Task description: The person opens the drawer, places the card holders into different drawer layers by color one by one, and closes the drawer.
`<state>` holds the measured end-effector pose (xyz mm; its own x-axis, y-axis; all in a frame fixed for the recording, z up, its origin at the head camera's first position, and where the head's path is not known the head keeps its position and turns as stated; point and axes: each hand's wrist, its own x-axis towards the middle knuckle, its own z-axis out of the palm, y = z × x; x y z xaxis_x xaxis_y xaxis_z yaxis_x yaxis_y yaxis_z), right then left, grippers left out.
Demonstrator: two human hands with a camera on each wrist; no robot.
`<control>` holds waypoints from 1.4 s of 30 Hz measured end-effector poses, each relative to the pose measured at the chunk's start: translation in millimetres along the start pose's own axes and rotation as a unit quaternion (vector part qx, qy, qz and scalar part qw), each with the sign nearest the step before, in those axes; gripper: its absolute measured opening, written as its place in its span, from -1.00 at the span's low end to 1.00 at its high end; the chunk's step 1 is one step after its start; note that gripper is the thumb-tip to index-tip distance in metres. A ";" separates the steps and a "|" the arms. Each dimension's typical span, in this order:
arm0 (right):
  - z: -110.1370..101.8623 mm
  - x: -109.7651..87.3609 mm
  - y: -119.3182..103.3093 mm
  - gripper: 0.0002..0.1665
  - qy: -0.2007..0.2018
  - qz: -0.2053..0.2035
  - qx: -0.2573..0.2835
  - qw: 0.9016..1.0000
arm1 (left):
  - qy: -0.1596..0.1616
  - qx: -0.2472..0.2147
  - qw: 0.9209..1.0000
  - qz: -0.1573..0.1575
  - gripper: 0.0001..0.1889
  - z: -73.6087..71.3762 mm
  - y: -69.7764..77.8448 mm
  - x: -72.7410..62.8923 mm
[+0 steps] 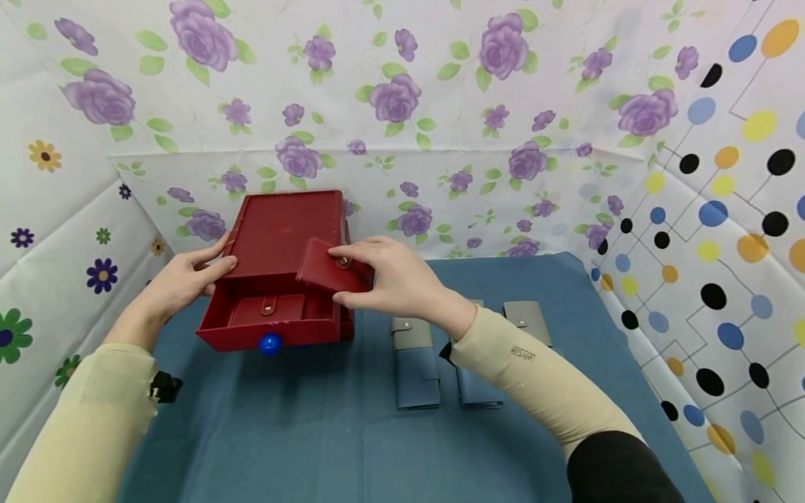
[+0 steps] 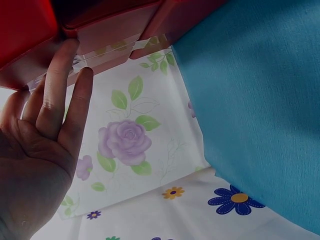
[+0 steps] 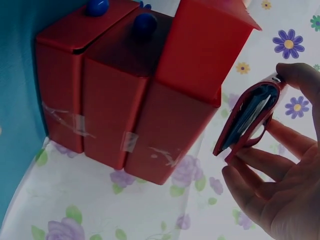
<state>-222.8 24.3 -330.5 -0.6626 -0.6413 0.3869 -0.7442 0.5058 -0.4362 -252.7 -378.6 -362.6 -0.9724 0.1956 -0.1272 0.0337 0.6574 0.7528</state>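
My right hand (image 1: 402,276) pinches a small red snap wallet (image 1: 323,269) between thumb and fingers, above the right side of a pulled-out top drawer. In the right wrist view the wallet (image 3: 250,117) shows its edge, with folded layers inside. A red drawer unit (image 1: 283,230) stands at the left of the table. Its open drawer (image 1: 214,325) has a blue knob (image 1: 270,343) and holds another red snap wallet (image 1: 267,309). My left hand (image 1: 179,279) rests against the unit's left side, its fingers (image 2: 52,95) extended along it in the left wrist view.
Several grey-and-blue wallets lie right of the unit, among them a near one (image 1: 416,374) and a middle one (image 1: 479,388); my right forearm partly covers them. Blue cloth (image 1: 302,433) covers the table. Patterned sheets (image 1: 402,140) enclose the back and sides.
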 end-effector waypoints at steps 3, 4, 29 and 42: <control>2.2 5.1 -4.2 -0.24 -0.012 -0.011 -0.003 1.000 | 0.002 0.002 1.000 0.000 -0.23 -0.3 -0.6 -0.3; 3.1 6.6 -5.6 -0.24 -0.015 -0.013 -0.005 1.000 | 0.003 0.003 1.000 -0.001 -0.23 -0.2 -0.5 -0.4; 35.8 35.5 -24.7 -0.26 -0.059 -0.050 -0.015 0.997 | 0.005 -0.013 1.000 0.000 -0.22 1.5 -4.2 1.4; 41.2 36.3 -23.8 -0.26 -0.067 -0.059 -0.045 0.995 | 0.007 -0.010 1.000 -0.001 -0.21 1.5 -0.8 0.7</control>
<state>-225.7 -34.8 -339.6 -0.5582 -0.7672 0.3159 -0.8243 0.4692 -0.3169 -253.1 -377.9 -364.2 -0.9758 0.1840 -0.1186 0.0284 0.6436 0.7648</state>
